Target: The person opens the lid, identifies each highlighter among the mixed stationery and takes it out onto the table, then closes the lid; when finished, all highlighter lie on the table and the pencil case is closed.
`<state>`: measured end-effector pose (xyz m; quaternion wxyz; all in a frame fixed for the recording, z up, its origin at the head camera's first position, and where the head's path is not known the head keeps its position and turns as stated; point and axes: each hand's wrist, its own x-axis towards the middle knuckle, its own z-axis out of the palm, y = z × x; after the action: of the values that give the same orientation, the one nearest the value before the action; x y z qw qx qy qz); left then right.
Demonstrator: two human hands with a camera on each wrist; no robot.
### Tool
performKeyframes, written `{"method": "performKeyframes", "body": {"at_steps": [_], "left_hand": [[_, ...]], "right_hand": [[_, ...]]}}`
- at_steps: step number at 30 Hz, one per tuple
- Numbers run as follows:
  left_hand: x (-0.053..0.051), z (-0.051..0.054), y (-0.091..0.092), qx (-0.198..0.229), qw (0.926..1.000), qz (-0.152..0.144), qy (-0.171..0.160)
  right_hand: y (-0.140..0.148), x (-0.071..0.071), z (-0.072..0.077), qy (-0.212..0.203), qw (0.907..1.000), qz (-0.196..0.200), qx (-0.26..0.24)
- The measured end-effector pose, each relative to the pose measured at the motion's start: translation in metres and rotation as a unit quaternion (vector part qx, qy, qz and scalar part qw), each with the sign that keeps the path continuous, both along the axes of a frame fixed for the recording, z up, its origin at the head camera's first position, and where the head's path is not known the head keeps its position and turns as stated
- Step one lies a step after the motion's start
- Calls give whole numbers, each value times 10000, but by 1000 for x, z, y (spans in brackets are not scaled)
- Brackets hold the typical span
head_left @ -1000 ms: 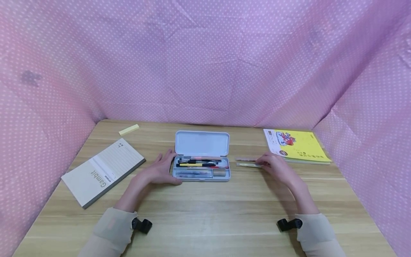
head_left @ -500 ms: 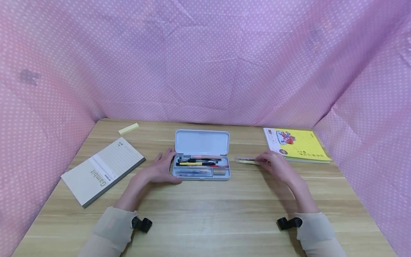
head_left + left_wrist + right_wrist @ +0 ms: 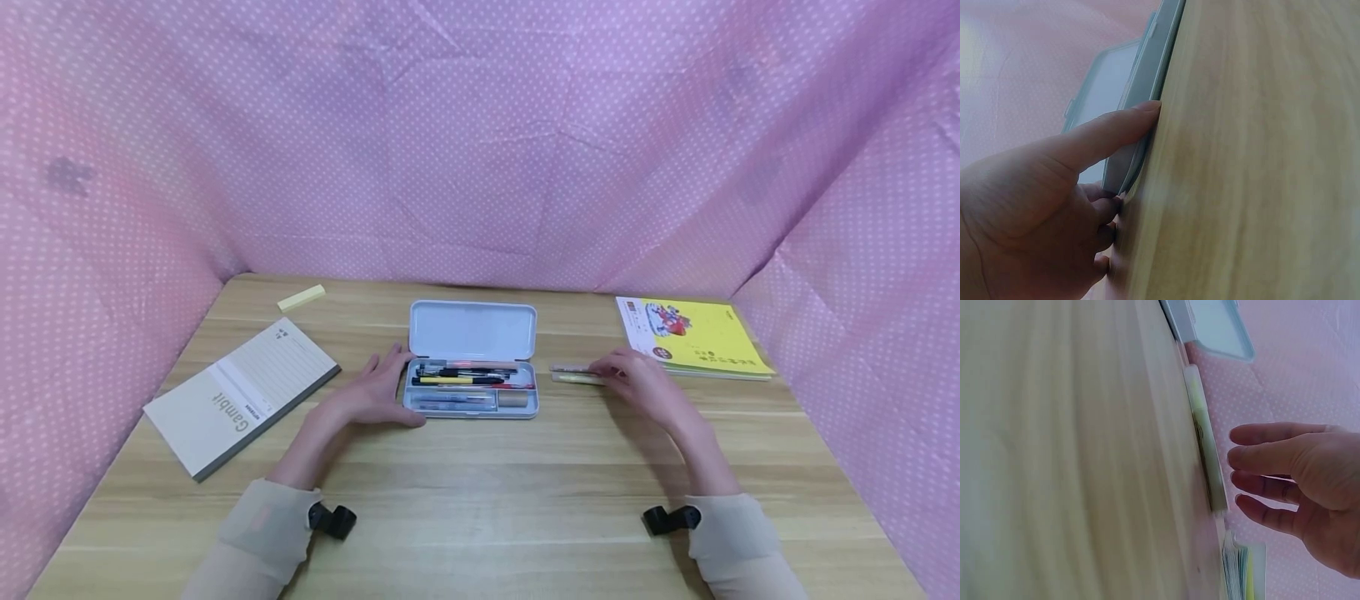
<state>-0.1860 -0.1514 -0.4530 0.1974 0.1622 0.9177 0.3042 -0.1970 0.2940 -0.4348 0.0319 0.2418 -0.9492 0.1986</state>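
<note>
A light blue pencil case [image 3: 472,302] lies with its lid raised at mid-table, several pens [image 3: 461,381] and a small tan block [image 3: 513,400] inside. My left hand [image 3: 375,396] grips its left end. In the left wrist view the thumb [image 3: 1116,132] presses along the case's front wall [image 3: 1154,69], with the other fingers bent around the end. Two slim, flat strips lie right of the case, one pale yellow [image 3: 573,379], the other clearish [image 3: 567,368]. Over their right ends is my right hand [image 3: 637,382]. In the right wrist view its fingers [image 3: 1266,456] are apart from the pale yellow strip [image 3: 1209,456].
A grey-covered notebook [image 3: 243,396] lies at the left, below a small yellow strip [image 3: 301,298]. Yellow-covered booklets [image 3: 705,337] are stacked at the back right. A pink dotted curtain [image 3: 480,150] borders the table [image 3: 480,508] at the back and sides.
The pale yellow strip has shifted back, closer to the clearish one. My right hand has moved slightly left and away from me. The left hand has stayed on the pencil case.
</note>
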Motion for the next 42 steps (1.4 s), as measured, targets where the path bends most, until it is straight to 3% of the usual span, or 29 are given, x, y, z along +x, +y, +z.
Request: {"method": "performKeyframes", "body": {"at_steps": [13, 22, 28, 42], "left_hand": [[-3, 0, 2, -105, 9999, 36, -72], [-3, 0, 1, -102, 9999, 64, -76], [-3, 0, 2, -158, 9998, 47, -81], [-3, 2, 1, -132, 9999, 48, -75]], "right_hand": [[-69, -4, 6, -195, 9977, 341, -552], [-116, -11, 7, -64, 9962, 663, -556], [-129, -15, 4, -82, 9954, 857, -423], [-130, -14, 0, -91, 9974, 713, -99]]}}
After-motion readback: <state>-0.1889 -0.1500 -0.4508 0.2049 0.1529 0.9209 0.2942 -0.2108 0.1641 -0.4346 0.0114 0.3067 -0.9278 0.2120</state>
